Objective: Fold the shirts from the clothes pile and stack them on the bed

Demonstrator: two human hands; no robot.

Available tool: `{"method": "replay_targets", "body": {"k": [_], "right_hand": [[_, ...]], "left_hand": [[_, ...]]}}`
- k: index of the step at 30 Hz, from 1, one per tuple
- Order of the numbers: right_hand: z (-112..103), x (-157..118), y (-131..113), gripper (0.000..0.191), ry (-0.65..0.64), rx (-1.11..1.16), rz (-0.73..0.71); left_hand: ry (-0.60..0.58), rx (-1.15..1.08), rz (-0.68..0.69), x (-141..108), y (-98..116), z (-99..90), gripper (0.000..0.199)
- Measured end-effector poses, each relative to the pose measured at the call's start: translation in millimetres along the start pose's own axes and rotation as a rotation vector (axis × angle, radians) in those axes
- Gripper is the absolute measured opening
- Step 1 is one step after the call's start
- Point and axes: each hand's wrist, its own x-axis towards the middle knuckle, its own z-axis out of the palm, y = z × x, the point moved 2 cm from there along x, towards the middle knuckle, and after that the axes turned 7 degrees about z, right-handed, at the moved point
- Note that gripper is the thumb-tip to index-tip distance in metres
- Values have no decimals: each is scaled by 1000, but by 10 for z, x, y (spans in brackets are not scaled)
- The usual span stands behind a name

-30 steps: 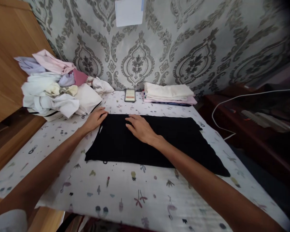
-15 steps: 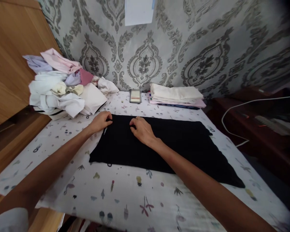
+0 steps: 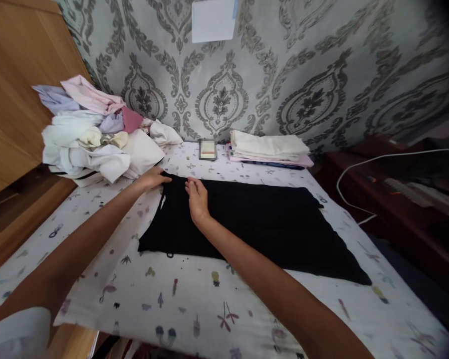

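A black garment (image 3: 262,224) lies flat and doubled over on a white printed sheet (image 3: 194,294). At its far left corner, my left hand (image 3: 154,179) has its thumb and fingers closed on the cloth. My right hand (image 3: 198,199) rests on the garment near its far edge, a little right of my left hand, with its fingers extended and holding nothing. A small white gap shows at the garment's left edge, just below my left hand.
Crumpled clothes (image 3: 93,137) are heaped at the back left beside a wooden panel (image 3: 18,75). Folded cloths (image 3: 269,147) are stacked at the back right. Between them sits a small framed item (image 3: 208,149). A white cable (image 3: 389,155) hangs at the right.
My right hand has moved left across the garment toward my left hand, and its fingers have straightened. My left hand has shifted slightly left and up with the garment's corner.
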Motion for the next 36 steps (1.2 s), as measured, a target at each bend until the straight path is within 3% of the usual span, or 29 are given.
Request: {"method": "replay_targets", "body": {"k": [5, 10, 15, 18, 22, 26, 29, 36], "right_hand": [[-10, -51, -22, 35, 111, 311, 71], [4, -47, -47, 39, 161, 488, 100], [6, -61, -70, 38, 172, 546, 136], [-9, -79, -154, 38, 172, 570, 158], [-112, -113, -275, 40, 226, 601, 168], [-252, -123, -251, 44, 308, 621, 217], [-294, -106, -190, 42, 297, 686, 273], [-458, -66, -274, 40, 228, 977, 441]], "left_hand": [[3, -503, -112, -275, 98, -55, 51], [-78, -366, -209, -458, 183, -46, 59], [-171, -226, -115, -546, 236, 74, 43], [-164, -320, -55, -643, 260, 147, 36], [-131, -584, -167, -788, 253, 241, 47], [-177, -666, -203, -884, 288, 289, 48], [-211, -733, -185, -930, 387, 299, 52], [-139, -686, -89, -945, 865, 314, 51]]}}
